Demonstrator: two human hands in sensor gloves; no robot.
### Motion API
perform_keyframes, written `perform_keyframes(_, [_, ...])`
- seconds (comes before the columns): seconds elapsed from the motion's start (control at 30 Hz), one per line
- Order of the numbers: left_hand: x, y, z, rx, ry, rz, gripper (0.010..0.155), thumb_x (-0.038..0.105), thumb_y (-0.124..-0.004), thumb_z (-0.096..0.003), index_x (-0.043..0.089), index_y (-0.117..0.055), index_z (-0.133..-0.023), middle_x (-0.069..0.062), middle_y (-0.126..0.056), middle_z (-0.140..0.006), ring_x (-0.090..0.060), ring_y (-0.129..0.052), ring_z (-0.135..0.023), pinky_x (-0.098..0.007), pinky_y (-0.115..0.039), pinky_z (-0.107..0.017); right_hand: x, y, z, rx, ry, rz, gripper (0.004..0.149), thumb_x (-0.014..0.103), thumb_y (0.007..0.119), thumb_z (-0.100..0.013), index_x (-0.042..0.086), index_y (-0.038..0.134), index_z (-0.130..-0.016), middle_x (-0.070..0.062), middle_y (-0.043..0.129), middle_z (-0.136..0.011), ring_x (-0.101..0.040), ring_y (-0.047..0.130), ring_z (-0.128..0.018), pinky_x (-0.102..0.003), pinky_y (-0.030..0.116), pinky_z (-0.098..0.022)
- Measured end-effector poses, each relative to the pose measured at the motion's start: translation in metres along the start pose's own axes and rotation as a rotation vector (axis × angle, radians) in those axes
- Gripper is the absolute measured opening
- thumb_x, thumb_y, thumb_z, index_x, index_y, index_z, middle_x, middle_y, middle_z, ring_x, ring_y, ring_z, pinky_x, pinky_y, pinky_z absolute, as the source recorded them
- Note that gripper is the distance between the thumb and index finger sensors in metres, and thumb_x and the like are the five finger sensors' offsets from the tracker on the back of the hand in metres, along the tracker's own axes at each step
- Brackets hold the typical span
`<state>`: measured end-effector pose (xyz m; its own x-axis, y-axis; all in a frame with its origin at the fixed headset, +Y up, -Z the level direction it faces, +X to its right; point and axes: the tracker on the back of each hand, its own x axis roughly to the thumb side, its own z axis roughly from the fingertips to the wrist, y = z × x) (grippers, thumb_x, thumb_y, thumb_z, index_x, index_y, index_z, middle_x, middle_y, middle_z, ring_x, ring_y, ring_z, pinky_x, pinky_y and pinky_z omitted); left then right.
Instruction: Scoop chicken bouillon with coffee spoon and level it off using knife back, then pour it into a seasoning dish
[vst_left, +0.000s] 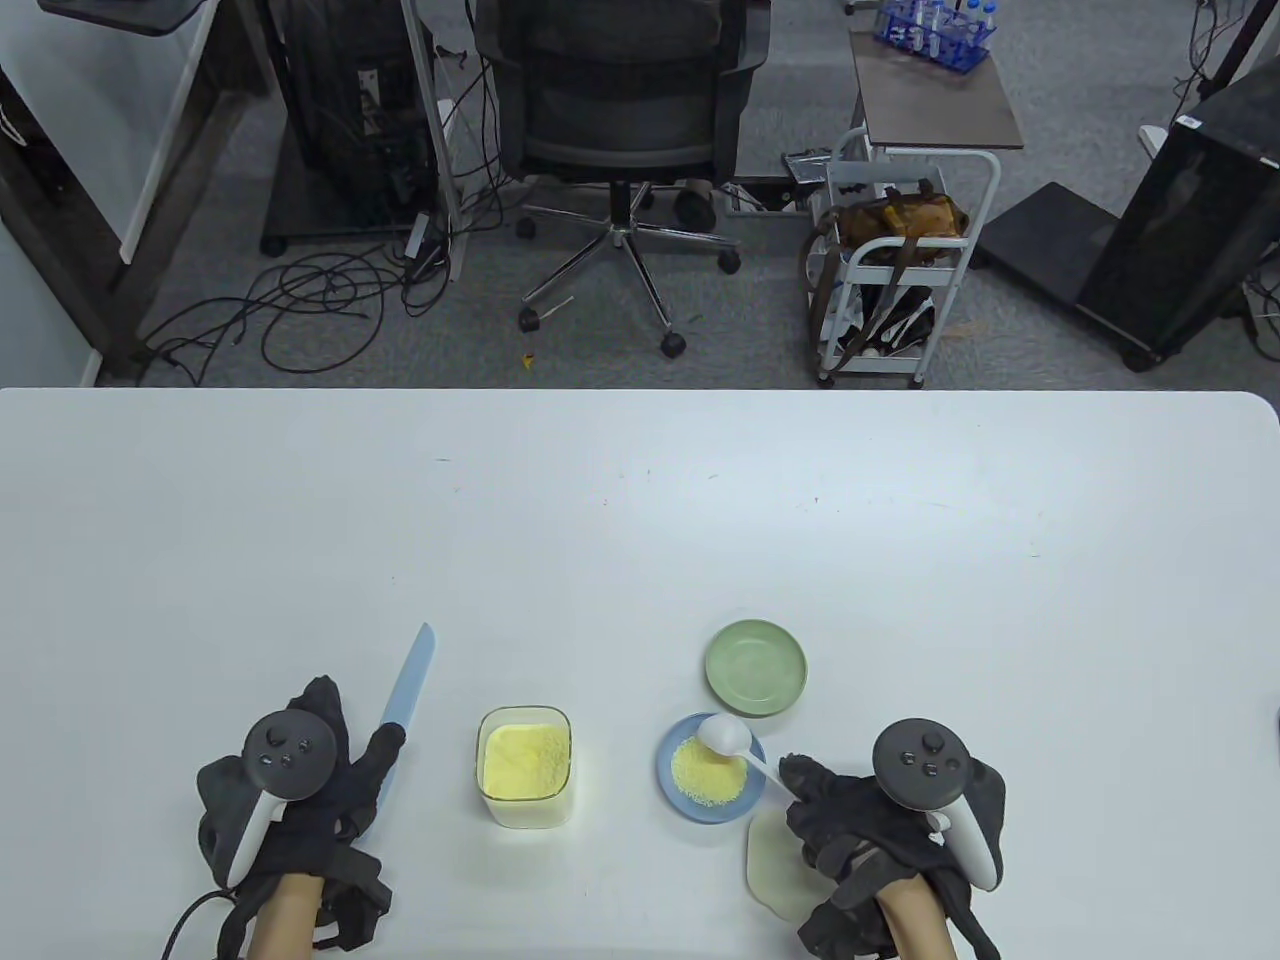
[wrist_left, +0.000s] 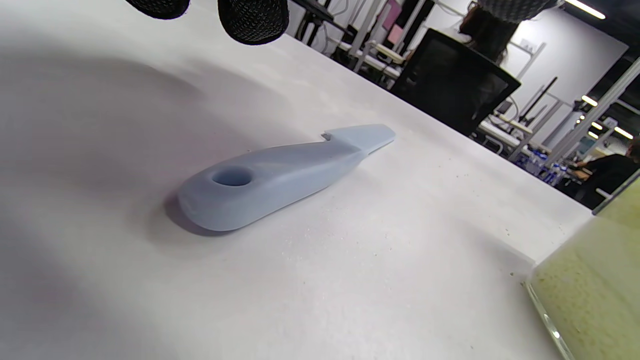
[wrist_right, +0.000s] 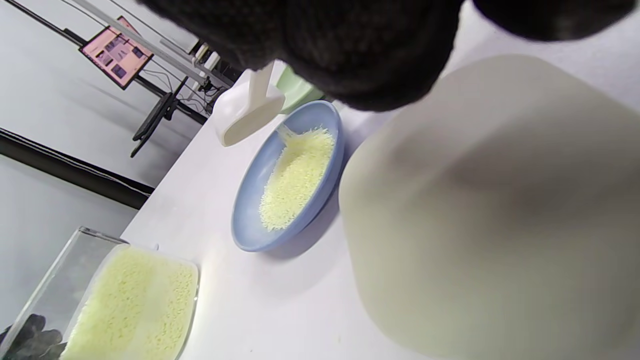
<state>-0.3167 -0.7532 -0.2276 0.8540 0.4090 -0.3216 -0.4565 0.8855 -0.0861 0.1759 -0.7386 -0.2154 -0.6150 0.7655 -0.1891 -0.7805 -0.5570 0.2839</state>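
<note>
at the table's near-left corner: left hand (vst_left: 300, 790), gloved, resting over the handle end of the knife (vst_left: 408, 690); in the left wrist view the knife lay flat on the table (vst_left: 640, 500) with two fingertips (wrist_left: 252, 17) raised clear above it, so the fingers were loose and gripped nothing. knife: pale blue, one piece, its long axis running from the near edge toward the far edge with a slight lean rightward, blade tip pointing away from the person, handle with a round hole nearest the hand.

toward the middle of the near edge: clear container (vst_left: 524, 765), square, lidless, nearly full of yellow chicken bouillon (vst_left: 524, 758).

right of it, near the same edge: blue seasoning dish (vst_left: 710, 768), holding a spread of bouillon granules. coffee spoon (vst_left: 740, 750), white, its bowl tipped over the dish's far rim and granules falling from it in the right wrist view; long axis diagonal, bowl pointing far-left, handle running near-right into the right hand (vst_left: 880, 830). just beyond, toward the far edge: green dish (vst_left: 755, 668), bare, just beside the blue one.

near-right part of the table: right hand, gloved, fingers pinching the spoon handle. under and beside it: cream lid (vst_left: 775, 860), lying flat.

progress, as judged: scooping and levelling appeared done, the knife being set down; pouring was under way, granules already in the dish. left: emptying the spoon and putting it down.
</note>
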Motion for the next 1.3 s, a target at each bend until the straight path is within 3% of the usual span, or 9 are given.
perform_keyframes(0.2, [0.001,0.0,0.0,-0.014,-0.003,0.016,0.091,0.064,-0.063,-0.0465,0.014,-0.023,-0.111,-0.025,-0.034,-0.114,-0.035,-0.058,-0.107,-0.063,-0.049,-0.072,0.018,-0.004,0.007,-0.018,-0.094,-0.043,0.049,0.017,0.076,-0.038,0.001,0.063,-0.082,-0.026,0.076,-0.059,-0.023,0.087,-0.027,-0.049,0.073,-0.023])
perform_keyframes(0.3, [0.002,0.001,0.002,-0.001,-0.027,0.049,0.091,0.065,-0.063,-0.0461,0.014,-0.023,-0.111,-0.024,-0.034,-0.114,-0.034,-0.059,-0.106,-0.063,-0.05,-0.072,0.022,0.0,0.008,0.042,-0.142,-0.072,0.046,0.021,0.075,-0.04,-0.002,0.065,-0.079,-0.022,0.083,-0.051,-0.017,0.091,-0.018,-0.044,0.078,-0.016])
perform_keyframes(0.5, [0.027,-0.003,0.014,-0.007,-0.295,0.299,0.102,0.073,-0.067,-0.0378,0.019,-0.02,-0.111,-0.02,-0.03,-0.117,-0.033,-0.054,-0.11,-0.063,-0.047,-0.074,0.017,0.02,0.004,0.193,-0.154,-0.036,0.046,0.024,0.073,-0.042,-0.005,0.065,-0.076,-0.016,0.087,-0.045,-0.009,0.092,-0.011,-0.038,0.082,-0.011])
perform_keyframes(0.7, [0.06,-0.03,0.026,-0.093,-0.515,0.113,0.107,0.078,-0.068,-0.0323,0.026,-0.018,-0.112,-0.015,-0.025,-0.12,-0.03,-0.047,-0.115,-0.063,-0.044,-0.077,0.016,0.033,0.001,0.277,-0.182,0.002,0.046,0.026,0.071,-0.043,-0.005,0.064,-0.076,-0.013,0.088,-0.044,-0.005,0.092,-0.011,-0.034,0.083,-0.01])
perform_keyframes(0.8, [0.068,-0.044,0.026,-0.171,-0.537,0.025,0.107,0.077,-0.071,-0.0322,0.028,-0.018,-0.112,-0.012,-0.022,-0.121,-0.03,-0.044,-0.116,-0.064,-0.041,-0.078,0.021,0.035,0.001,0.292,-0.207,0.008,0.046,0.027,0.071,-0.044,-0.004,0.064,-0.077,-0.012,0.088,-0.045,-0.005,0.092,-0.011,-0.034,0.083,-0.011])
perform_keyframes(1.07, [0.068,-0.049,0.024,-0.162,-0.538,0.015,0.107,0.072,-0.077,-0.0328,0.03,-0.016,-0.111,-0.009,-0.035,-0.121,-0.028,-0.05,-0.115,-0.063,-0.043,-0.077,0.073,0.037,-0.001,0.198,-0.343,-0.092,0.044,0.025,0.075,-0.042,-0.001,0.068,-0.078,-0.017,0.087,-0.046,-0.012,0.091,-0.013,-0.039,0.08,-0.012])
perform_keyframes(1.3, [0.066,-0.05,0.021,-0.198,-0.537,0.062,0.108,0.07,-0.079,-0.0331,0.03,-0.014,-0.11,-0.009,-0.035,-0.12,-0.027,-0.05,-0.114,-0.062,-0.044,-0.077,0.126,0.061,-0.024,0.217,-0.328,0.14,0.043,0.021,0.082,-0.037,0.004,0.074,-0.076,-0.024,0.084,-0.053,-0.021,0.091,-0.02,-0.047,0.076,-0.019])
